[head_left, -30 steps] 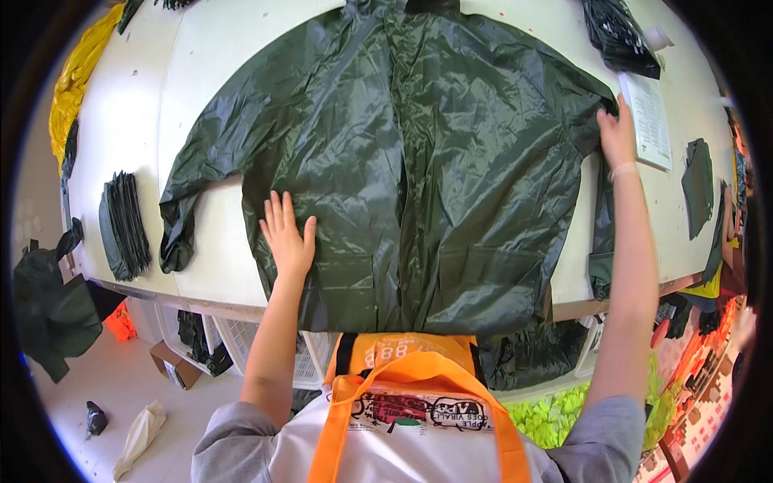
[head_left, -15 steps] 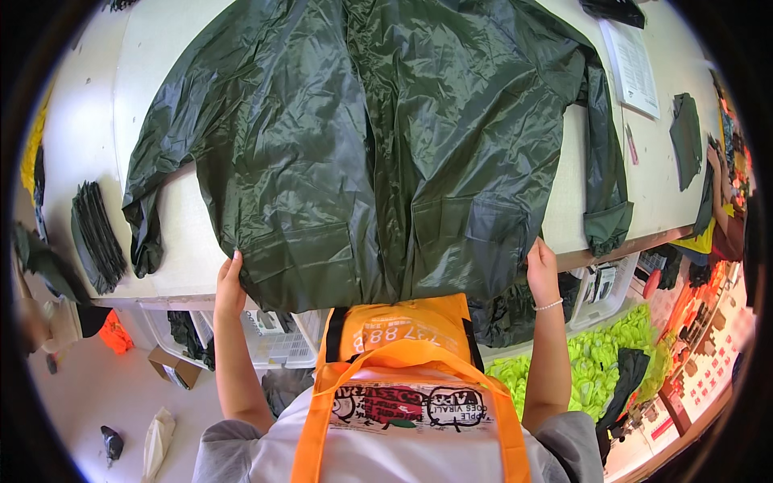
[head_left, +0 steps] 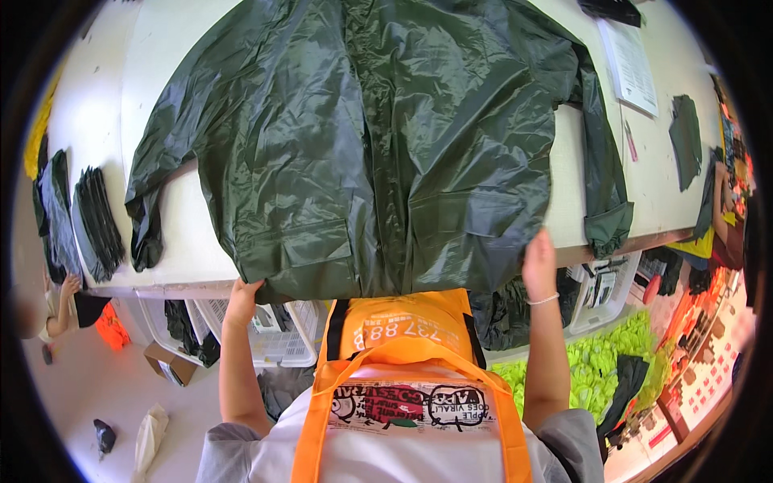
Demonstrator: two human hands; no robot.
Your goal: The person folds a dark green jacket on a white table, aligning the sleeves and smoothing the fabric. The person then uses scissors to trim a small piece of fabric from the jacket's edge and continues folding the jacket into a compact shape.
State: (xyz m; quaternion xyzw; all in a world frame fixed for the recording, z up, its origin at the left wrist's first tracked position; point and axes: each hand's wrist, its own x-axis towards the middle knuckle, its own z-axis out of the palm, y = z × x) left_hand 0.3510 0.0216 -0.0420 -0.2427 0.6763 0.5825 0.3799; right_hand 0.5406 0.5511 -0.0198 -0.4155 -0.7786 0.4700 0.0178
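A dark green, shiny raincoat-like jacket (head_left: 298,177) lies spread front up, with its sleeves at the sides and its hem along the table's near edge. Flap pockets and a centre placket show, and the cloth is creased. At the hem's left corner my left hand (head_left: 244,300) is closed, its thumb over the cloth and its other fingers mostly hidden. My right hand (head_left: 539,262), with a beaded bracelet on the wrist, grips the jacket's right edge just above the hem; its fingertips are partly hidden.
On the white table (head_left: 181,241) a stack of folded dark pieces (head_left: 98,225) stands left. A paper sheet (head_left: 628,68), a small cutter (head_left: 630,142) and a dark green piece (head_left: 685,143) lie right. Below are plastic baskets (head_left: 294,342) and bright yellow-green cloth (head_left: 564,362). Other people work at both sides.
The jacket's hem has shifted slightly away from me and lies flatter. My left hand has come down and inward to the corner. At far left, a person's dark garment has moved up onto the table.
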